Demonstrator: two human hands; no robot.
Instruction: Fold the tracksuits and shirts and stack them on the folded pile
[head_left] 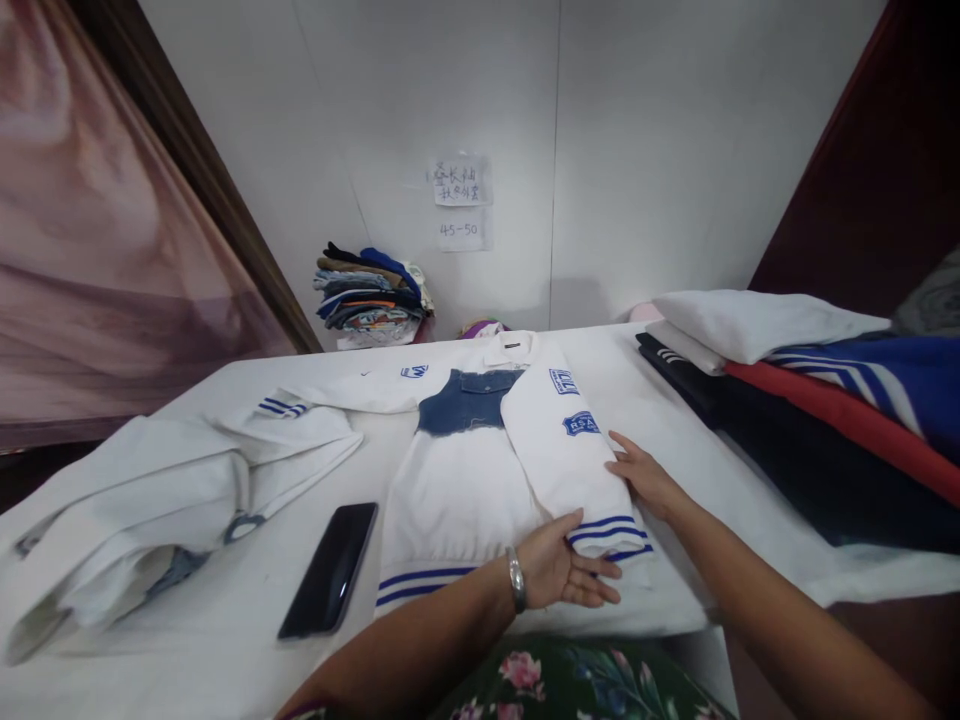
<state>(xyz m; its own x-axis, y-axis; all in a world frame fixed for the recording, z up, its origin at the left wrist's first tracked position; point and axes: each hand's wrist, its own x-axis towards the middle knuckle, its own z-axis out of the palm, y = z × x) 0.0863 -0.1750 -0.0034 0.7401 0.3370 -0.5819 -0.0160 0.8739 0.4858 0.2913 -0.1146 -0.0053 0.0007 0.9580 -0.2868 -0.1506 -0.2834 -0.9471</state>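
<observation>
A white long-sleeved jacket point(450, 490) with a denim-blue chest panel and blue-striped hem lies spread on the white table. One sleeve point(559, 450), bearing blue badges and a striped cuff, is folded over the body; the other stretches out to the left. My left hand point(566, 568), with a silver bangle on its wrist, rests at the folded sleeve's cuff, its fingers spread. Against the outer edge of that sleeve is my right hand point(641, 475), fingers extended and apart, touching the cloth.
A dark phone point(330, 570) lies left of the jacket, near another crumpled white garment point(202, 480). Stacked clothes point(371, 290) stand at the back left. Black, red, blue and white garments point(795, 430) are piled on the right. Handwritten paper signs point(461, 200) hang on the wall.
</observation>
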